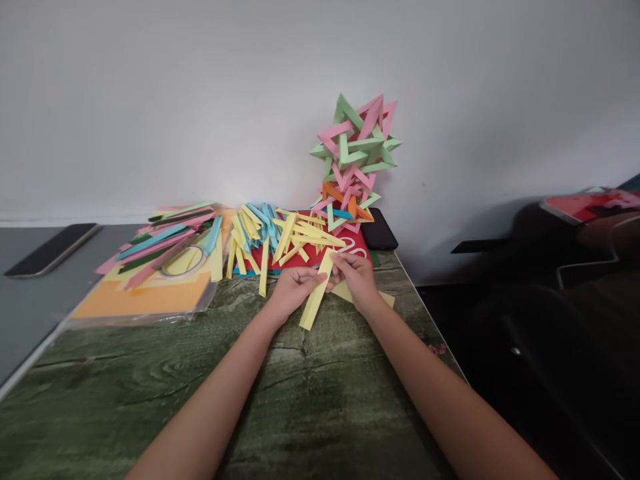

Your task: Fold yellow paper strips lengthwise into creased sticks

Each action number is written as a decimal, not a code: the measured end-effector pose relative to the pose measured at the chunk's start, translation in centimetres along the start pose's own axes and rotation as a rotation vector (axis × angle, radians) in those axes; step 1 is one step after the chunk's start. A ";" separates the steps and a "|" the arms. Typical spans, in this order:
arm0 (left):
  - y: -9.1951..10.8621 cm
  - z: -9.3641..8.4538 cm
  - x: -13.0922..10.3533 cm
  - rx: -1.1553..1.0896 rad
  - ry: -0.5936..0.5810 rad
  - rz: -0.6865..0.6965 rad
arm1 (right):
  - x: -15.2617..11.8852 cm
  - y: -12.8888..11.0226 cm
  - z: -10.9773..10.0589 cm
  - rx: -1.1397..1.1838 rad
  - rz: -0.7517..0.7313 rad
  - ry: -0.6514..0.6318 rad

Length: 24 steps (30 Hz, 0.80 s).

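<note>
A yellow paper strip [315, 303] with a crease along its length slants between my two hands, above the green wood-patterned table. My left hand [295, 291] is closed on its middle, thumb on top. At the strip's far end, my right hand [356, 273] pinches the paper. Beneath my right hand lies another piece of yellow paper [386, 299], partly hidden. Just beyond my hands, many folded yellow strips [305, 233] are heaped on a red sheet [257, 257], with folded blue strips [270, 227] beside them. White scissor-like handles [353, 248] show near my right hand.
Star-shaped paper models [357, 143] in green, pink and orange are stacked at the back by the wall. A black phone [379, 229] lies beside them. Leftward are coloured strips [165, 240], a tape roll [184, 261], orange paper [145, 300] in plastic and another phone [53, 250].
</note>
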<state>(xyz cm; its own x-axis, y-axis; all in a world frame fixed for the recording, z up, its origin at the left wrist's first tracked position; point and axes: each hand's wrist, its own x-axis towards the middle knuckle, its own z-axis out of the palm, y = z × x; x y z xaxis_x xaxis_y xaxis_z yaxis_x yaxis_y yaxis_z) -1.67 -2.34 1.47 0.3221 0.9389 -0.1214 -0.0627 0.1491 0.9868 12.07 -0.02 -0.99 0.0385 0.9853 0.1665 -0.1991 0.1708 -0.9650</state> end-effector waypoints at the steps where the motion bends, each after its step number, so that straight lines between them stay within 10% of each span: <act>1: 0.0 0.0 0.0 0.002 -0.002 0.001 | 0.0 -0.1 0.1 -0.005 -0.001 0.008; 8: -0.5 -0.1 0.2 0.031 -0.046 0.012 | -0.2 -0.1 0.3 -0.061 -0.009 0.114; 13: -0.5 0.1 0.3 0.097 -0.060 0.020 | 0.2 0.1 -0.1 -0.079 -0.134 0.421; 24: -0.9 -0.1 0.6 0.064 0.172 0.047 | 0.7 0.2 -1.2 -0.018 -0.130 0.724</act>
<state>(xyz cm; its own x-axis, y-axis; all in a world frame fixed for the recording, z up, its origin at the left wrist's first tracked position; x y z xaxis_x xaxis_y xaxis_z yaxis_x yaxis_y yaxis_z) -1.47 -1.90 0.52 0.1532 0.9844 -0.0864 -0.0120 0.0892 0.9959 13.25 0.65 -1.31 0.6989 0.7066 0.1106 -0.1327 0.2800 -0.9508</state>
